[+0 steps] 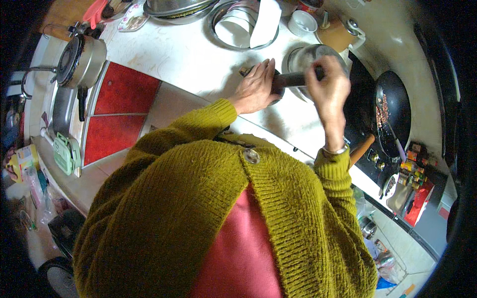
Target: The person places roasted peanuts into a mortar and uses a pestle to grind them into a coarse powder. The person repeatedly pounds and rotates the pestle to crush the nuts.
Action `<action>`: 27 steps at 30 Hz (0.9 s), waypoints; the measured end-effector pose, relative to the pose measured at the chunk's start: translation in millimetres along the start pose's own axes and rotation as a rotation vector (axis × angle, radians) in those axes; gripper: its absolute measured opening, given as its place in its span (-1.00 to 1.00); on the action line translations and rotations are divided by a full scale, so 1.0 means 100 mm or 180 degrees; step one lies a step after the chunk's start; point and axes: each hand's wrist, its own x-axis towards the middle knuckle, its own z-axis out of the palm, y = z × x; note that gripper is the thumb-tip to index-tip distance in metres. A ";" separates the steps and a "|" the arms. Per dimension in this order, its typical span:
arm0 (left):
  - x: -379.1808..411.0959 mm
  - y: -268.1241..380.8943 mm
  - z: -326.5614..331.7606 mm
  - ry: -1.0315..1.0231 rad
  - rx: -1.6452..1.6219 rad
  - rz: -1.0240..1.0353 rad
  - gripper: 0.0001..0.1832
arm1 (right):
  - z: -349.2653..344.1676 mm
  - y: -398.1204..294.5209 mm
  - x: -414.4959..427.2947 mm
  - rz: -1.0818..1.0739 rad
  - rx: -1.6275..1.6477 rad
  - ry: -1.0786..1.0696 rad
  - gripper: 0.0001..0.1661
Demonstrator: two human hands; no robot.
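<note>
On the white worktop (167, 48), my left hand (255, 87) lies against a dark, round-sided object (276, 89) and grips it from the left. A small brown and dark end (244, 71) sticks out beyond these fingers. From the dark object a thick dark grey bar (292, 79) runs right to my right hand (329, 83), whose slightly blurred fingers are closed round its end. Hands hide much of both parts, so their exact kind cannot be told. Just behind my right hand stands a round metal pot or bowl (298, 59).
A metal basin (214, 35) with white items, a white cup (302, 23) and a tan jug (337, 35) stand behind. Right, a wok (400, 111) with small brown pieces and a spatula (393, 136) sits on the black hob (359, 100). A pressure cooker (91, 61) is left.
</note>
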 end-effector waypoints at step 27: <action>-0.02 0.01 0.04 -0.0180 0.0037 0.0071 0.09 | 0.46 0.60 -0.21 0.1134 0.0266 -0.0093 -0.82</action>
